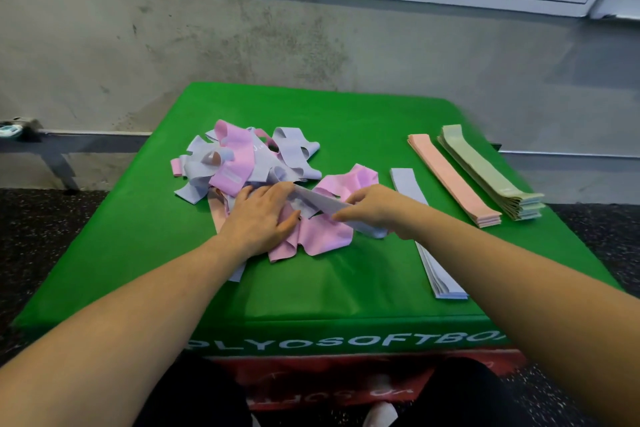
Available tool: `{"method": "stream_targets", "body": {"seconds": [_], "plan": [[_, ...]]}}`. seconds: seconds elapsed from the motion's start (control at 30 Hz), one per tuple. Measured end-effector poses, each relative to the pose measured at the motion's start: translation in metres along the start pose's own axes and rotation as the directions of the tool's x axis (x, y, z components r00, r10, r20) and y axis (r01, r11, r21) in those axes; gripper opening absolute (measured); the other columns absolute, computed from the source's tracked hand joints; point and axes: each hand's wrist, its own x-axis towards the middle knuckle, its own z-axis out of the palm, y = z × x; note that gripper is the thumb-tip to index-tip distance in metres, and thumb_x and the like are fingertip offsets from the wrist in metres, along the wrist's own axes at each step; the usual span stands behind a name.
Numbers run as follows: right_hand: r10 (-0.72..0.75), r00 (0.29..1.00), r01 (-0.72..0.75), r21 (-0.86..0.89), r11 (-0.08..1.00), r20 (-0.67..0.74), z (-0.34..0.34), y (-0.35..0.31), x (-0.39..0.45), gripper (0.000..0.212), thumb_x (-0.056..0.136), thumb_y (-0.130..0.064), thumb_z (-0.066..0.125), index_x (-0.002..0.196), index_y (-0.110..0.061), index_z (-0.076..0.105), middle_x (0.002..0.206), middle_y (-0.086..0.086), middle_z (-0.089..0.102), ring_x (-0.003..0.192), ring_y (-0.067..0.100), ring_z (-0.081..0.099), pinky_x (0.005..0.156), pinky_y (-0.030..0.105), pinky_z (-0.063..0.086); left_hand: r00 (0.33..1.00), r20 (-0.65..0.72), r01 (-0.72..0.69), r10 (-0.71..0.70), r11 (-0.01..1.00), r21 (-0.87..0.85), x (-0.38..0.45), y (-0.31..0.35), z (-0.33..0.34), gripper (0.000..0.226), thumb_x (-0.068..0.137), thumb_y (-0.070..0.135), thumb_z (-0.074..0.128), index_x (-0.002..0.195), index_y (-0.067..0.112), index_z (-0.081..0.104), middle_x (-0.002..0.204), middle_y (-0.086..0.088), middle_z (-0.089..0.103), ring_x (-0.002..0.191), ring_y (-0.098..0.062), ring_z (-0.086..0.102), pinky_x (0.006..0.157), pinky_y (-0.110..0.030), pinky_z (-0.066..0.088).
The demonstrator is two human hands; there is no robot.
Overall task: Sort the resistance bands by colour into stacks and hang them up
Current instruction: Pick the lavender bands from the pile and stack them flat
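Lavender stack [441,274] at the near right edge of the green plyo box [311,298]; one more lavender band [323,206] is being drawn from the unsorted heap.

The right hand [374,210] pinches that lavender band between thumb and fingers, while the left hand [259,218] lies flat, fingers straight, pressing on the pink bands [322,236] beneath it. The mixed heap [242,159] of pink and lavender bands sits behind the hands at the middle of the box. A peach stack [453,177] and a pale green stack [488,170] lie side by side toward the far right, neatly squared. Risk: the held band appears to run under the heap, so a sharp pull could drag pink bands along. The lavender stack also lies just beside the right forearm, and a careless sweep could fan it out or push it off the edge.
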Motion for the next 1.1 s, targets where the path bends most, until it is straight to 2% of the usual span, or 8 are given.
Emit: {"method": "stream_targets", "body": {"seconds": [0.3, 0.5, 0.67, 0.77, 0.9, 0.97, 1.03, 1.1], "plan": [[-0.300, 0.839, 0.403, 0.148, 0.903, -0.455, 0.009, -0.002, -0.009, 0.018, 0.099, -0.028, 0.058, 0.082, -0.023, 0.058, 0.086, -0.008, 0.053, 0.072, 0.007, 0.047, 0.064, 0.021, 0.041, 0.997, 0.036, 0.076, -0.075, 0.997, -0.013, -0.001, 0.005, -0.007, 0.063, 0.098, 0.045, 0.044, 0.155, 0.029, 0.022, 0.136, 0.001, 0.058, 0.122, -0.019, 0.054, 0.113, -0.045, 0.031], [-0.103, 0.934, 0.340, 0.763, 0.549, -0.341, 0.003, 0.011, -0.025, 0.013, 0.096, -0.015, 0.062, 0.088, -0.012, 0.051, 0.093, 0.010, 0.060, 0.083, 0.024, 0.060, 0.067, 0.030, 0.053, 0.985, 0.116, 0.131, -0.130, 0.991, -0.006, 0.010, 0.013, -0.014, 0.048, 0.095, 0.043, 0.041, 0.141, 0.032, 0.046, 0.152, 0.006, 0.043, 0.135, -0.020, 0.043, 0.115, -0.047, 0.027], [-0.088, 0.952, 0.307, 0.889, 0.339, -0.295, -0.004, 0.022, -0.041, 0.026, 0.095, -0.018, 0.066, 0.087, -0.015, 0.041, 0.080, 0.015, 0.065, 0.067, 0.032, 0.067, 0.049, 0.036, 0.050, 0.997, -0.030, 0.062, -0.071, 0.969, -0.240, -0.003, 0.049, -0.037, 0.060, 0.079, 0.031, 0.042, 0.136, 0.020, 0.055, 0.138, -0.001, 0.054, 0.128, -0.026, 0.044, 0.105, -0.042, 0.030], [-0.121, 0.958, 0.284, 0.896, 0.340, -0.258, -0.003, 0.029, -0.050, 0.024, 0.098, -0.030, 0.061, 0.097, -0.012, 0.045, 0.081, 0.016, 0.067, 0.073, 0.034, 0.068, 0.062, 0.050, 0.054, 0.985, 0.069, 0.149, -0.156, 0.585, -0.797, -0.018, 0.080, -0.053, 0.037, 0.081, 0.021, 0.051, 0.114, 0.033, 0.062, 0.113, 0.009, 0.066, 0.105, -0.017, 0.060, 0.086, -0.034, 0.048], [-0.115, 0.958, 0.285, 0.897, 0.338, -0.262, -0.001, 0.035, -0.064, 0.043, 0.103, -0.036, 0.050, 0.122, 0.002, 0.057, 0.074, 0.011, 0.065, 0.072, 0.029, 0.063, 0.054, 0.037, 0.055, 0.918, 0.318, 0.352, -0.237, 0.118, -0.928, -0.033, 0.118, -0.070, 0.037, 0.099, 0.051, 0.044, 0.105, 0.022, 0.065, 0.098, -0.003, 0.072, 0.089, -0.023, 0.062, 0.067, -0.029, 0.042], [-0.108, 0.958, 0.287, 0.895, 0.342, -0.266, 0.000, 0.041, -0.069, 0.046, 0.103, -0.039, 0.049, 0.128, -0.001, 0.059, 0.097, 0.021, 0.069, 0.091, 0.032, 0.066, 0.077, 0.046, 0.061, 0.871, 0.472, 0.453, -0.136, -0.153, -0.878, -0.043, 0.127, -0.075, 0.057, 0.098, 0.065, 0.036, 0.113, 0.017, 0.062, 0.104, -0.010, 0.070, 0.092, -0.029, 0.061, 0.067, -0.032, 0.044], [-0.084, 0.962, 0.272, 0.901, 0.337, -0.259, 0.001, 0.046, -0.075, 0.047, 0.103, -0.040, 0.047, 0.131, -0.005, 0.060, 0.122, 0.024, 0.066, 0.112, 0.036, 0.065, 0.089, 0.051, 0.058, 0.869, 0.494, 0.475, -0.032, -0.227, -0.850, -0.053, 0.130, -0.078, 0.064, 0.091, 0.068, 0.047, 0.123, 0.014, 0.057, 0.111, -0.016, 0.064, 0.097, -0.030, 0.056, 0.065, -0.032, 0.048], [-0.019, 0.970, 0.237, 0.927, 0.291, -0.242, 0.000, 0.047, -0.085, 0.044, 0.106, -0.037, 0.042, 0.132, -0.006, 0.060, 0.126, 0.024, 0.065, 0.114, 0.039, 0.064, 0.067, 0.041, 0.061, 0.884, 0.466, 0.461, 0.025, -0.200, -0.864, -0.061, 0.133, -0.080, 0.063, 0.086, 0.059, 0.060, 0.132, 0.015, 0.053, 0.112, -0.014, 0.062, 0.093, -0.027, 0.056, 0.064, -0.031, 0.051]]}}
